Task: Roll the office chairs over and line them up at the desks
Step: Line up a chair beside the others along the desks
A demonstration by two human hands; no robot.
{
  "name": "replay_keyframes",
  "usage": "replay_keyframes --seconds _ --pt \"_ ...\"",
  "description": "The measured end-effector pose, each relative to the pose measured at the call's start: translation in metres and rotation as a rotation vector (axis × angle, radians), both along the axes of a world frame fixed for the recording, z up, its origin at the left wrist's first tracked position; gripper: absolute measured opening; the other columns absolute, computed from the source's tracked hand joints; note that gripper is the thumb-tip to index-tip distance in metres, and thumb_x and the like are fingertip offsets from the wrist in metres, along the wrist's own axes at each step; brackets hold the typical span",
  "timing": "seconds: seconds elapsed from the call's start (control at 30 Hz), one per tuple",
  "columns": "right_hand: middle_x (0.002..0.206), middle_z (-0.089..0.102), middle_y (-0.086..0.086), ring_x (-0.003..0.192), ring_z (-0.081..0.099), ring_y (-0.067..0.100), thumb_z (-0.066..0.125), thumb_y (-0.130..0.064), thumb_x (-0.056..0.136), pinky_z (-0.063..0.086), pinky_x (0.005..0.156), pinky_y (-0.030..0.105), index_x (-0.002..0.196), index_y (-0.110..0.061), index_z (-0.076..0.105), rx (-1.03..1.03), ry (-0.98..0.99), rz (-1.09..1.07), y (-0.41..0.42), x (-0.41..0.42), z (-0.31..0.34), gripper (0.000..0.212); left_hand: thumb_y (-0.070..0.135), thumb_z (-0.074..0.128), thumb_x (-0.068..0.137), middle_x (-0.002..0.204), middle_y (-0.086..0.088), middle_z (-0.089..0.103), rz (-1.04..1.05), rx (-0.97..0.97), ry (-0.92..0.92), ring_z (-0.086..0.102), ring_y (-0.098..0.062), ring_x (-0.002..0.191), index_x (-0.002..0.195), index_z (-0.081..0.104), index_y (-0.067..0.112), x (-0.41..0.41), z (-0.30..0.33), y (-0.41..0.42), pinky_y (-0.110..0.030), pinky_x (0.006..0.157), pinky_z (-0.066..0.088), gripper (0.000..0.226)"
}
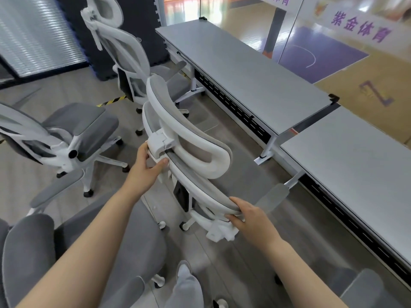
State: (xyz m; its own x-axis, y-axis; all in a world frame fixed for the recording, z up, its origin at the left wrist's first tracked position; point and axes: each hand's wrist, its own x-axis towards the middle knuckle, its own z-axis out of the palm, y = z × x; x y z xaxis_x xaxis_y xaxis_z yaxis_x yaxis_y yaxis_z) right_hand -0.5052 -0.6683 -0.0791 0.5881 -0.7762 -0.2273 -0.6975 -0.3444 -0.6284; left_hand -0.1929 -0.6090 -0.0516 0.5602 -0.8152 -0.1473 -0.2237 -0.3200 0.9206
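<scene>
A white-framed office chair [200, 156] with grey mesh back and headrest stands in front of me, its back toward me. My left hand [148, 166] grips the left side of its back frame just below the headrest joint. My right hand [249, 216] holds the right edge of the back frame. The chair faces two grey desks, the far desk [244, 72] and the near desk [347, 165], placed end to end along the right. Another chair [124, 54] stands by the far desk's end. A third chair [73, 138] stands at left.
A grey chair seat [93, 247] sits close at lower left, and another chair's part [367, 287] shows at lower right. Dark foam mats [138, 23] lean at the back. Glass beyond the desks overlooks a sports court. My leg [186, 285] shows at the bottom.
</scene>
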Motion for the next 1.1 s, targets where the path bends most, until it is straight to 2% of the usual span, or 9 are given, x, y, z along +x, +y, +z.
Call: replay_keyframes --seconds 0.3,0.47,0.6,0.67,0.73,0.8,0.87,1.0,1.1 --pt "0.138 0.058 -0.006 0.124 0.054 0.011 0.063 -0.035 0.094 0.034 0.096 0.011 0.143 -0.019 0.048 0.006 -0.004 -0.024 0.003 0.006 -0.001 0.054 0.057 0.070 0.076 0.141 0.018 0.046 -0.022 0.022 0.042 0.042 -0.007 0.132 0.140 0.030 0.047 0.011 0.000 -0.007 -0.047 0.112 0.038 0.076" --pt "0.131 0.063 -0.005 0.118 0.058 0.011 0.064 -0.034 0.093 0.032 0.090 0.003 0.139 -0.018 0.052 -0.009 -0.010 -0.040 0.008 0.009 0.001 0.050 0.050 0.071 0.080 0.142 0.017 0.046 -0.049 0.022 0.057 0.041 -0.007 0.133 0.140 0.030 0.047 0.014 0.002 -0.010 -0.047 0.113 0.036 0.073" --pt "0.130 0.063 -0.002 0.118 0.059 0.014 0.065 -0.033 0.093 0.033 0.091 0.007 0.139 -0.017 0.052 -0.018 -0.001 -0.047 0.016 0.009 0.002 0.050 0.038 0.070 0.088 0.139 0.017 0.048 -0.060 -0.004 0.099 0.042 0.000 0.129 0.141 0.031 0.047 0.011 0.001 -0.008 -0.044 0.114 0.036 0.066" --pt "0.131 0.062 -0.003 0.120 0.058 0.014 0.065 -0.033 0.093 0.034 0.093 0.008 0.140 -0.018 0.051 -0.014 0.008 -0.052 0.018 0.005 0.002 0.052 0.034 0.070 0.090 0.140 0.015 0.048 -0.065 -0.023 0.105 0.044 0.005 0.127 0.143 0.031 0.043 0.004 0.002 -0.008 -0.040 0.113 0.037 0.067" --pt "0.130 0.063 -0.004 0.119 0.058 0.013 0.065 -0.034 0.092 0.037 0.095 0.012 0.141 -0.020 0.051 -0.009 0.022 -0.052 0.016 0.000 0.004 0.052 0.026 0.068 0.092 0.139 0.015 0.047 -0.063 -0.053 0.107 0.045 0.021 0.113 0.146 0.031 0.036 -0.005 0.004 -0.008 -0.030 0.108 0.040 0.066" --pt "0.128 0.064 -0.006 0.116 0.059 0.012 0.065 -0.034 0.092 0.040 0.093 0.014 0.140 -0.022 0.051 -0.001 0.030 -0.055 0.012 -0.006 0.007 0.051 0.021 0.065 0.094 0.139 0.012 0.046 -0.057 -0.078 0.106 0.049 0.029 0.096 0.148 0.029 0.030 -0.015 0.006 -0.010 -0.013 0.091 0.044 0.066" --pt "0.128 0.064 -0.007 0.116 0.059 0.011 0.065 -0.035 0.092 0.037 0.090 0.011 0.140 -0.023 0.051 0.000 0.034 -0.061 0.007 -0.010 0.007 0.052 0.020 0.064 0.095 0.139 0.012 0.045 -0.043 -0.076 0.107 0.051 0.031 0.082 0.149 0.028 0.029 -0.022 0.008 -0.012 -0.008 0.075 0.041 0.066" --pt "0.130 0.064 -0.008 0.118 0.058 0.010 0.065 -0.034 0.092 0.034 0.089 0.008 0.140 -0.021 0.051 -0.005 0.039 -0.066 0.007 -0.012 0.005 0.052 0.017 0.063 0.095 0.138 0.010 0.044 -0.044 -0.080 0.108 0.052 0.030 0.083 0.150 0.027 0.026 -0.025 0.008 -0.010 0.001 0.067 0.042 0.066" --pt "0.132 0.062 -0.007 0.120 0.057 0.010 0.065 -0.033 0.093 0.035 0.093 0.009 0.141 -0.020 0.051 -0.015 0.027 -0.070 0.016 -0.010 0.002 0.052 0.017 0.063 0.095 0.139 0.011 0.044 -0.049 -0.069 0.106 0.053 0.029 0.087 0.149 0.027 0.027 -0.022 0.005 -0.002 0.000 0.071 0.042 0.065"
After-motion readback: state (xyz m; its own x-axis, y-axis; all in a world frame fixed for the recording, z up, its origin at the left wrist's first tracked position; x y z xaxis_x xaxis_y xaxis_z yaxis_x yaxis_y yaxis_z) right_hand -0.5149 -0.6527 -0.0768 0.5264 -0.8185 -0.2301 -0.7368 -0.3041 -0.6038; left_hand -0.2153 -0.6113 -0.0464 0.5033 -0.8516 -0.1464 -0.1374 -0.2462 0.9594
